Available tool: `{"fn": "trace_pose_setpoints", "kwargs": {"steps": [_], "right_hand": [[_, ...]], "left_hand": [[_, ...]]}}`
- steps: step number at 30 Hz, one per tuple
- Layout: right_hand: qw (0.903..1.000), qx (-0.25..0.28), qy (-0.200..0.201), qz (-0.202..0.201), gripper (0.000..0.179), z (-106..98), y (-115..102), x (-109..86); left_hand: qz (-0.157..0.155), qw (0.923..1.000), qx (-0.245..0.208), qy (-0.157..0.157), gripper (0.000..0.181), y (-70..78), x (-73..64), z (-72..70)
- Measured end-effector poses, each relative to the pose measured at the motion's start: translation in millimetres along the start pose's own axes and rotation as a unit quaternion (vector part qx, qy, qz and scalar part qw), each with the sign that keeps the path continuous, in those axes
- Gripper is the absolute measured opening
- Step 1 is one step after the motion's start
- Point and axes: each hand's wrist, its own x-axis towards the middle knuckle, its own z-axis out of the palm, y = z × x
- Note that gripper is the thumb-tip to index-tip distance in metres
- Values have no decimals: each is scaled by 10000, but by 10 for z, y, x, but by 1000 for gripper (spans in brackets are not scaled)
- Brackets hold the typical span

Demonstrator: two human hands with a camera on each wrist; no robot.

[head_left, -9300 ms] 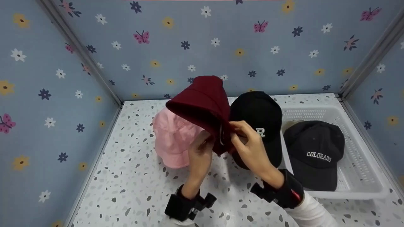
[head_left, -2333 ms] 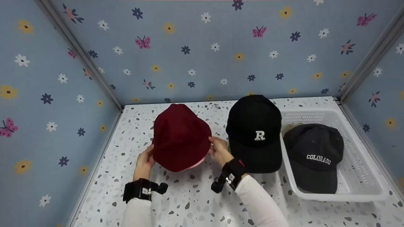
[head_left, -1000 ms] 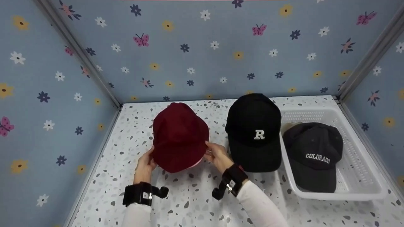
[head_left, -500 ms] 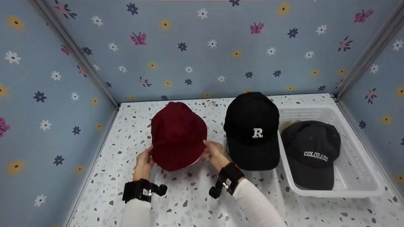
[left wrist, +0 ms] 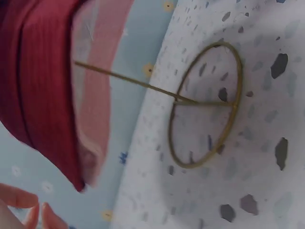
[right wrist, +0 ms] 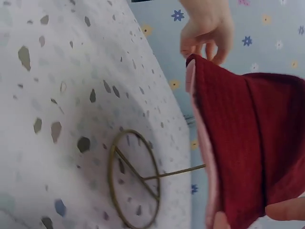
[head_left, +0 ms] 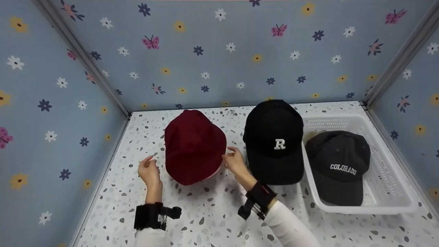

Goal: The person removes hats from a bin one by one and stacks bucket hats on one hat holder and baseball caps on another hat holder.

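Note:
A maroon bucket hat (head_left: pixel 193 147) sits over a pink hat, whose pink brim (head_left: pixel 214 172) peeks out below it. A gold wire stand (left wrist: pixel 205 102) with a round base holds them above the speckled table. To the left of the hats, my left hand (head_left: pixel 150 174) is apart from the brim, its fingers loosely bent and holding nothing. At the maroon hat's right edge is my right hand (head_left: pixel 236 164), thumb tip right at the brim. In the right wrist view its fingertips (right wrist: pixel 288 210) are spread apart near the fabric.
A black cap (head_left: pixel 274 144) with a white R stands right of the maroon hat. Beyond it, a white plastic basket (head_left: pixel 394 192) holds a dark grey COLORADO cap (head_left: pixel 337 168) with something beige behind it. Flowered panels (head_left: pixel 219 51) enclose the back and sides.
Both hands held the maroon hat in the air; it is now over the pink one. Since half a second ago the left hand has let go and moved left; the right fingers have loosened.

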Motion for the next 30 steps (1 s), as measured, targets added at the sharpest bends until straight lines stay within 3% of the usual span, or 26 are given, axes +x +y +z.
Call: {"fn": "trace_pose_setpoints", "kwargs": {"steps": [3,6,14,17,22,27,30], "right_hand": [[9964,-512,-181,-643,38,-67,-69,-129],[9876,-831,-431,-1260,32,-163,-134,-239],[9593,-1301,-877,-2349,25,-470,-263,-441],[9534,-1341,-896,-2548,22,-590,-304,-471],[9553,-1050,-752,-2661,17,-787,-381,-490],[9565,-669,-682,-2757,17,-995,-453,-500],[9538,-696,-668,-2844,17,-1131,-510,-513]], "left_hand": [[760,9967,-8,272,23,106,-175,25],[1447,9889,67,328,21,200,-365,72],[2933,9560,-21,-39,22,340,-842,259],[3253,9448,-212,-317,20,422,-1062,334],[3630,9287,-399,-644,17,522,-1346,456],[3948,9097,-589,-1142,16,405,-1415,621],[4096,8985,-663,-1435,16,326,-1471,723]]}}
